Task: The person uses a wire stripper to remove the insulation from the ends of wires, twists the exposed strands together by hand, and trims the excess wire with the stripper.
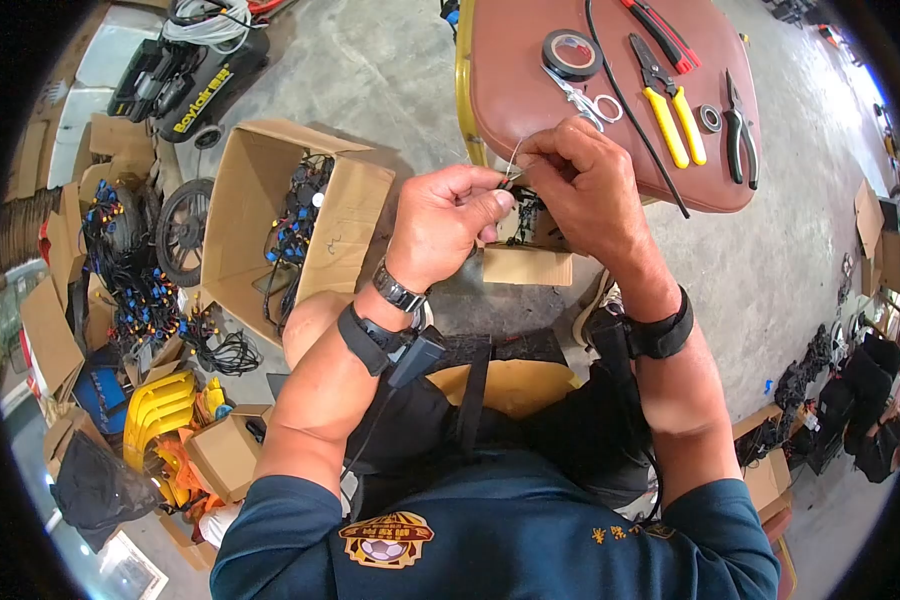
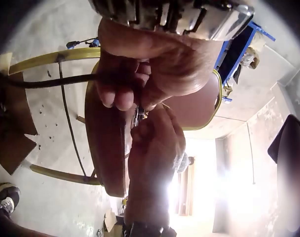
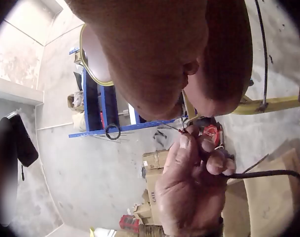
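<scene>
My left hand (image 1: 440, 222) grips a black cable (image 3: 261, 174), which trails out past the little-finger side in the right wrist view. Thin wires (image 3: 183, 129) stick out beyond its thumb and forefinger, with a bit of red at their base. Thumb and forefinger of my right hand (image 1: 592, 190) pinch the fine wire ends, close to the left fingertips. Both hands meet in front of the near edge of a padded brown-red chair seat (image 1: 515, 85). The right fingertips are partly hidden by the hand itself in the right wrist view.
On the seat lie black tape (image 1: 555, 67), scissors (image 1: 573, 97), a loose black cable (image 1: 625, 105), yellow-handled wire strippers (image 1: 665, 110), black-handled pliers (image 1: 739, 145) and a red-handled tool (image 1: 670, 40). A small carton (image 1: 527, 266) stands below the hands; a larger cardboard box (image 1: 355, 215) holds cables at left.
</scene>
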{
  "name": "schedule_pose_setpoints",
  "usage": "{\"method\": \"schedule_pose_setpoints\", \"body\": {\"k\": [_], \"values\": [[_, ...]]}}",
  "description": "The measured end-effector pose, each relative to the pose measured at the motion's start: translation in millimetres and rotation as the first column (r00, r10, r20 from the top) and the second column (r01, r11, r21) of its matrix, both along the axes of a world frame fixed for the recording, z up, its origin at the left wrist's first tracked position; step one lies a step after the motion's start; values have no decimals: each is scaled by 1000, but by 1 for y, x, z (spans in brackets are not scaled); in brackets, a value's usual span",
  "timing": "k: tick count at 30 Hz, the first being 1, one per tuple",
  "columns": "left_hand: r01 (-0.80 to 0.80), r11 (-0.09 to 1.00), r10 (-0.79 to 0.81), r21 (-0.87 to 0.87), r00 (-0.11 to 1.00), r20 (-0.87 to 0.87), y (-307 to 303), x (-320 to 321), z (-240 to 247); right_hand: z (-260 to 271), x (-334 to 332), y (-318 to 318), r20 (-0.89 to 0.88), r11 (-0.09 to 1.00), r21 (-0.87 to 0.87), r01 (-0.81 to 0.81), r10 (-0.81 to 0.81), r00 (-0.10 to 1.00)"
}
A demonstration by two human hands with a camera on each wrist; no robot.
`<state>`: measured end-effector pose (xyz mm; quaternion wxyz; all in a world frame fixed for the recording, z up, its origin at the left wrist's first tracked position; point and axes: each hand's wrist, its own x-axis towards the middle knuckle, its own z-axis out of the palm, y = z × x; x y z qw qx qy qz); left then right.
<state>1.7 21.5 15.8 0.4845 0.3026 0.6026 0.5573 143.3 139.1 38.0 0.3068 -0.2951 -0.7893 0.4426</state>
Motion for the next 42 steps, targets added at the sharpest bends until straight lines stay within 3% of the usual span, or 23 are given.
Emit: {"method": "schedule_pose_setpoints", "body": {"k": [14,20,24,30,33,42], "values": [[-97,995,94,29,992,83,1,-7,-5,-4,-1,-9,-20,991,13,-136,136,990],[-49,998,49,-29,999,-23,0,-2,1,-2,2,-3,-24,997,39,-61,62,998],[58,997,-66,-58,989,-134,-3,3,3,-3,4,1,29,994,98,-44,41,999],[-79,997,79,0,996,38,0,-5,-3,-1,1,-6,-36,998,-1,-61,61,998],[-87,996,87,1,989,122,1,-9,-1,-4,-2,-10,4,990,38,-138,138,990],[23,996,-30,-83,995,-94,-2,1,1,-5,0,-2,-24,998,51,-27,28,999]]}}
